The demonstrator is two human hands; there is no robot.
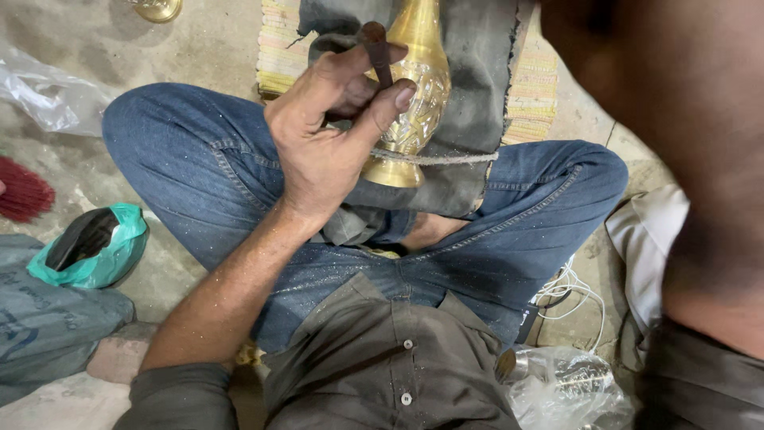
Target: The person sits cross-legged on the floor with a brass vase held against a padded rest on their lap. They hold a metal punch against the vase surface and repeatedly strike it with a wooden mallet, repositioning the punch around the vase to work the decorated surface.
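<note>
Gleaming brass vase [415,87] – engraved belly, flared foot – rusty punch [376,49] in left hand [326,135].

Green bag [103,247] on concrete floor, red brush [22,191] — clear plastic [48,95], white cord [569,291]

This is looking like a small metalworking workshop run at floor level. A person is sitting cross-legged on a bare concrete floor [215,48], with metal dust glinting on the jeans [199,159]. A brass vase [414,95] is lying on a grey cloth [477,72], and another brass piece [157,9] is standing at the floor's far edge.
</note>
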